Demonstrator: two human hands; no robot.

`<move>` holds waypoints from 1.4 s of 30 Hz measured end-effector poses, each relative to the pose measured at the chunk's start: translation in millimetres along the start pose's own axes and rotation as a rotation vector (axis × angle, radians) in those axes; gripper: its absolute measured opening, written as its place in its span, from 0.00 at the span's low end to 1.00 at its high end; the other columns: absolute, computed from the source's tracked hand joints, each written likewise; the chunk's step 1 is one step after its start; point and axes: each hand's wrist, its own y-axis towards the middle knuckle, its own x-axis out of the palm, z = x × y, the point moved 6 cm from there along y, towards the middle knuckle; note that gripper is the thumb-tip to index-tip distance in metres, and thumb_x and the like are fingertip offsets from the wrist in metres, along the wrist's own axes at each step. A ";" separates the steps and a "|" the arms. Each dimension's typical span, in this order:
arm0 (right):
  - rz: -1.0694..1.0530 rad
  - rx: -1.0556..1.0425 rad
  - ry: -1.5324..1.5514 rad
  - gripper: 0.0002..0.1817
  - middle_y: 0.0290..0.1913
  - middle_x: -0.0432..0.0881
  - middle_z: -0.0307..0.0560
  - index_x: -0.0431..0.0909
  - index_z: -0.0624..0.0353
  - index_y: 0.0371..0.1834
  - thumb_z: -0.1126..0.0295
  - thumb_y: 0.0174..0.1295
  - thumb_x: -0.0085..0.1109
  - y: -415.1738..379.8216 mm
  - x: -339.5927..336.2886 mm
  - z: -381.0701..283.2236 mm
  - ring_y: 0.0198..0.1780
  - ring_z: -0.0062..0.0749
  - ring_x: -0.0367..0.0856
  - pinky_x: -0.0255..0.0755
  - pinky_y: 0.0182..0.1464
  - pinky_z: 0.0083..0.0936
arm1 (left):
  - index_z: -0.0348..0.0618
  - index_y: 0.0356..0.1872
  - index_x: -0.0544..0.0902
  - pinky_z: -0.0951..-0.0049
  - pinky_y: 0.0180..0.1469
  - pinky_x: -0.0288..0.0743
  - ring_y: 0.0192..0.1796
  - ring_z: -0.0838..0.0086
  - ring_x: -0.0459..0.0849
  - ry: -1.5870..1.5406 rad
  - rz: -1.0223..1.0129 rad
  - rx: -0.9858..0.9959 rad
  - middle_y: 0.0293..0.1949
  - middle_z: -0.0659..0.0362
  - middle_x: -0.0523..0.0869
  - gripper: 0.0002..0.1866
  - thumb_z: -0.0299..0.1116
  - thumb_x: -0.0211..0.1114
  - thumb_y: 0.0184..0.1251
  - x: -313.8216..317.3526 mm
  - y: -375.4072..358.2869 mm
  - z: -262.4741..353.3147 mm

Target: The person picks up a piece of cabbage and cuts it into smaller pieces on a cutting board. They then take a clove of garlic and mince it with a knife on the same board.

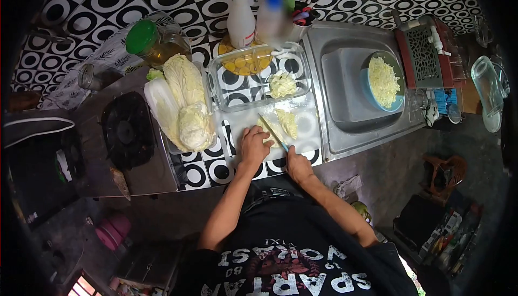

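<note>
A white cutting board point(232, 123) lies on the tiled counter in front of me. My right hand point(298, 165) is closed round the handle of a knife point(274, 131), its blade slanting up and left across a pale cabbage piece point(267, 134). Fingers of my left hand point(255, 146) press on that piece, left of the blade. Another cabbage wedge point(287, 122) rests just right of the knife. Behind the board, a divided clear container point(221, 103) holds some cut cabbage point(283, 84) in its right part.
At left, a tray point(209, 146) holds napa cabbages point(184, 88) beside a stove burner point(128, 128). Bottles point(240, 21) and a green-lidded jar point(142, 38) stand behind. On the right, a blue bowl point(398, 103) of shredded cabbage point(383, 83) sits in the sink point(345, 93).
</note>
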 end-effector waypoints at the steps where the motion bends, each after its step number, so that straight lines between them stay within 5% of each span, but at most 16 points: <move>1: 0.003 0.021 -0.003 0.11 0.28 0.81 0.64 0.60 0.61 0.42 0.71 0.59 0.48 2.0 3.4 2.3 0.35 0.60 0.81 0.75 0.37 0.50 | 0.43 0.31 0.87 0.66 0.46 0.70 0.40 0.62 0.75 0.001 -0.024 0.005 0.37 0.59 0.80 0.14 0.36 0.74 0.41 1.7 0.5 -1.4; 8: 0.047 0.051 0.090 0.20 0.29 0.80 0.65 0.60 0.63 0.43 0.74 0.52 0.60 -6.4 -2.3 -8.2 0.36 0.60 0.81 0.75 0.39 0.48 | 0.44 0.32 0.87 0.65 0.46 0.71 0.41 0.60 0.75 0.004 -0.019 0.034 0.37 0.58 0.81 0.13 0.36 0.74 0.43 -1.1 0.3 1.5; 10: 0.071 -0.002 0.105 0.10 0.28 0.79 0.70 0.60 0.65 0.41 0.68 0.65 0.41 -8.1 -3.1 -11.0 0.34 0.66 0.79 0.72 0.39 0.54 | 0.44 0.33 0.87 0.65 0.46 0.71 0.41 0.60 0.75 0.020 -0.037 0.023 0.37 0.58 0.81 0.13 0.36 0.73 0.43 0.1 -0.3 0.2; 22: 0.107 -0.105 0.043 0.11 0.31 0.80 0.68 0.62 0.66 0.42 0.74 0.58 0.47 -7.1 -11.5 -9.5 0.37 0.62 0.81 0.75 0.40 0.49 | 0.48 0.34 0.88 0.69 0.52 0.70 0.46 0.64 0.75 0.036 0.018 -0.153 0.41 0.63 0.81 0.14 0.35 0.75 0.41 2.1 -6.9 0.0; 27: 0.094 -0.160 0.075 0.12 0.31 0.79 0.71 0.63 0.68 0.43 0.74 0.58 0.46 -25.8 -3.1 17.7 0.38 0.66 0.79 0.72 0.42 0.53 | 0.44 0.33 0.87 0.65 0.50 0.71 0.44 0.57 0.77 0.016 0.075 -0.179 0.40 0.55 0.83 0.18 0.34 0.78 0.34 2.9 -3.1 -2.9; 42: 0.134 -0.185 0.069 0.10 0.31 0.80 0.69 0.63 0.66 0.42 0.73 0.59 0.47 -10.1 -18.0 7.4 0.38 0.63 0.80 0.74 0.41 0.51 | 0.42 0.35 0.87 0.65 0.49 0.74 0.45 0.58 0.80 -0.008 0.096 -0.188 0.41 0.52 0.81 0.17 0.31 0.76 0.37 15.0 -9.1 -5.8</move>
